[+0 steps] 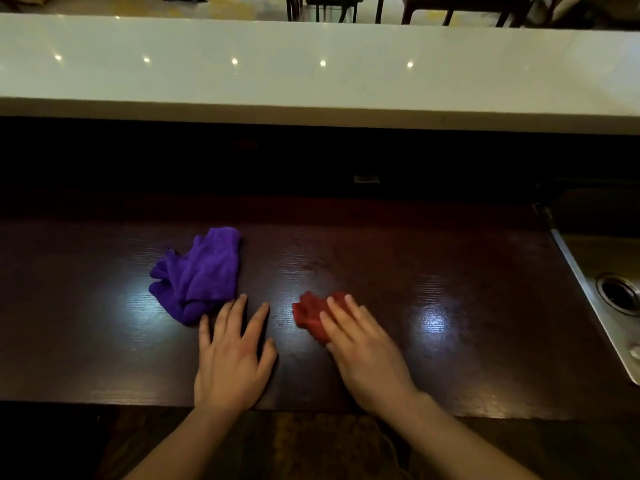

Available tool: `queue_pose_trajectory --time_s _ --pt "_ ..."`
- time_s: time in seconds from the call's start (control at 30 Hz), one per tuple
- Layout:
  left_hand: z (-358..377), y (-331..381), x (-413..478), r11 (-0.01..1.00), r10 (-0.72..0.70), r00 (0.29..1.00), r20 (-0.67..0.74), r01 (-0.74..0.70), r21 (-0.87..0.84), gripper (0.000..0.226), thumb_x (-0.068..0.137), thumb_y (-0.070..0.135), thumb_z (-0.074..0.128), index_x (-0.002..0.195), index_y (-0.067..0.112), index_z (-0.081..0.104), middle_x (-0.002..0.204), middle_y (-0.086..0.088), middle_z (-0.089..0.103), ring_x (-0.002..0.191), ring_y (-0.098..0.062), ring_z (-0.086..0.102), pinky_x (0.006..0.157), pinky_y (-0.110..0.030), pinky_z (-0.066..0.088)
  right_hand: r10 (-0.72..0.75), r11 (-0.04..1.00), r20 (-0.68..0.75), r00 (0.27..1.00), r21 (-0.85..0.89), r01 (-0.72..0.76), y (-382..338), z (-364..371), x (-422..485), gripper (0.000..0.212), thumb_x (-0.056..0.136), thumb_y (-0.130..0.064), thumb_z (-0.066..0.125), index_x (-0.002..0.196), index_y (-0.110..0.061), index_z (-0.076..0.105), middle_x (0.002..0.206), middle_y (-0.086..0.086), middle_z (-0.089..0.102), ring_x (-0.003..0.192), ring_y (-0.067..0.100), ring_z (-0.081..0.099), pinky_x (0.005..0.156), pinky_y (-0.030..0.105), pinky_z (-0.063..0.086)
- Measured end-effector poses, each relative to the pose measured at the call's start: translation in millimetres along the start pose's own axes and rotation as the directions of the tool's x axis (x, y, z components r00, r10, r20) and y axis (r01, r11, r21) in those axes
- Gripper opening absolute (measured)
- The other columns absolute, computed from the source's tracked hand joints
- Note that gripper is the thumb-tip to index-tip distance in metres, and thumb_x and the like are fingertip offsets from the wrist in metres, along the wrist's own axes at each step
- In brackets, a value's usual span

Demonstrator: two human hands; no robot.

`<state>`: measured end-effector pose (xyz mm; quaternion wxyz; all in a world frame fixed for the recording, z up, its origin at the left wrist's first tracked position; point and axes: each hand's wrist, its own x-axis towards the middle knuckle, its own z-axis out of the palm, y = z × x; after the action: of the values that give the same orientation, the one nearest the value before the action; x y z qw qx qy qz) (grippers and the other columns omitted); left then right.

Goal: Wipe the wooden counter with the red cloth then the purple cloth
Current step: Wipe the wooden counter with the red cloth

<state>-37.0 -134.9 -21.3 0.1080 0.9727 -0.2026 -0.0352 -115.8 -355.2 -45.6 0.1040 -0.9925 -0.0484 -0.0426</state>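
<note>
Hands flat: left hand [230, 358] on counter [450, 271], right hand [363, 355] pressing red cloth [308, 313].

Steel sink [588, 282], white ledge [311, 81]

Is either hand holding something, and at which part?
Nothing is gripped. The right hand presses flat on the right part of the crumpled red cloth; the left hand rests on the dark wooden counter.
</note>
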Motion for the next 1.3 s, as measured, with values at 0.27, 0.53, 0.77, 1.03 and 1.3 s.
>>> queue_pose_trajectory --time_s 0.27,0.53,0.77,1.03,1.3 --pt "1 -1 0 1.0 -0.007 1.0 -0.012 0.007 -0.022 0.06 0.087 0.047 0.035 0.141 0.026 0.051 0.15 -0.012 0.043 0.141 -0.03 0.033 0.116 -0.059 0.017 0.414 0.91 -0.052 0.909 0.063 -0.411 16 -11 100 0.052 0.101 -0.033 0.037 0.151 -0.018 0.029 0.162 0.007 0.021 0.149 0.036 0.009 0.121 0.045 0.012" --pt "4 -3 0 1.0 0.002 0.999 -0.046 -0.003 -0.028 0.058 0.086 0.045 0.037 0.138 0.024 0.054 0.147 -0.013 0.046 0.138 -0.031 0.037 0.115 -0.06 0.021 0.239 0.97 -0.101 0.966 -0.019 -0.242 49 -17 12 0.045 0.096 -0.022 0.049 0.14 -0.013 0.049 0.151 0.009 0.042 0.142 0.034 0.034 0.117 0.05 0.027" --pt "2 -1 -1 1.0 -0.004 1.0 -0.027 0.003 -0.002 0.059 0.086 0.045 0.036 0.14 0.025 0.052 0.148 -0.013 0.045 0.139 -0.031 0.036 0.115 -0.06 0.019 0.498 0.867 -0.11 0.86 0.032 -0.498 41 -22 3 0.051 0.099 -0.026 0.037 0.147 -0.009 0.037 0.158 0.012 0.028 0.149 0.034 0.011 0.12 0.046 0.019" --pt "5 -2 1 1.0 -0.007 1.0 -0.023 0.007 -0.001 0.058 0.087 0.045 0.037 0.14 0.025 0.051 0.148 -0.013 0.045 0.139 -0.032 0.036 0.116 -0.06 0.019 0.544 0.839 -0.095 0.834 0.083 -0.538 70 -26 20 0.049 0.1 -0.022 0.042 0.147 -0.009 0.037 0.158 0.011 0.029 0.149 0.032 0.015 0.121 0.039 0.013" --pt "0 -3 0 1.0 -0.015 1.0 -0.01 0.015 -0.021 0.058 0.087 0.044 0.036 0.14 0.027 0.051 0.15 -0.011 0.043 0.14 -0.029 0.035 0.116 -0.059 0.019 0.231 0.968 -0.011 0.973 0.105 -0.228 -6 -4 102 0.054 0.099 -0.026 0.042 0.151 -0.018 0.03 0.162 0.005 0.021 0.15 0.03 0.005 0.121 0.044 0.015"
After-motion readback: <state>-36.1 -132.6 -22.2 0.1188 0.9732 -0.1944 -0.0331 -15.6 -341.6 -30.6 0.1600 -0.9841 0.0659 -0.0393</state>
